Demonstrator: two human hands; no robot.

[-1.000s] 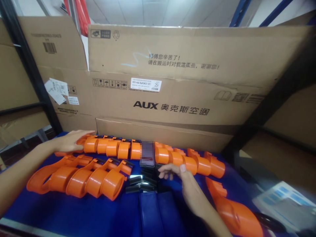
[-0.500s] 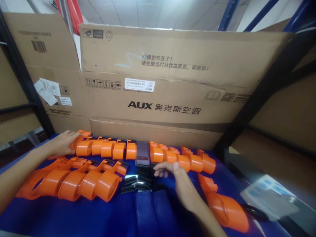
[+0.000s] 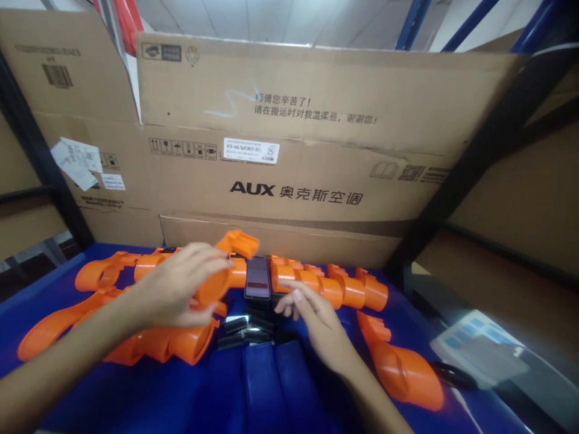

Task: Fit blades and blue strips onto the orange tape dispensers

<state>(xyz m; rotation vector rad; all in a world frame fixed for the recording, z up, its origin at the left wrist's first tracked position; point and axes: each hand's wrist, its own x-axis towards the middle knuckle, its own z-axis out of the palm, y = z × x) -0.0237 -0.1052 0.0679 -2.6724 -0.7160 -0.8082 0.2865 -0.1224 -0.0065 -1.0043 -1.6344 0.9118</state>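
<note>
My left hand [image 3: 187,286] is closed around an orange plastic tape dispenser [image 3: 242,243], lifted above the rows on the blue table. Its head points up and right; my fingers hide part of its ring. My right hand [image 3: 307,313] hovers loosely curled, with nothing visible in it, right of several small black pieces [image 3: 246,328] with shiny parts. Beside its fingertips is a phone [image 3: 257,278] propped upright. A back row of orange dispensers [image 3: 353,292] runs along both sides of the phone. Below my left forearm lie more dispensers [image 3: 192,343], partly hidden.
A large cardboard sheet [image 3: 298,157] walls off the back. One dispenser [image 3: 409,377] lies apart at the right, near a black oval object [image 3: 455,375] and a clear-and-white container [image 3: 482,349]. Dark metal posts [image 3: 456,181] frame the sides of the blue surface [image 3: 136,398].
My left hand has moved right from the back row's left end, lifting a dispenser. My right hand stays near the phone, fingers slightly more curled. The view has shifted slightly.
</note>
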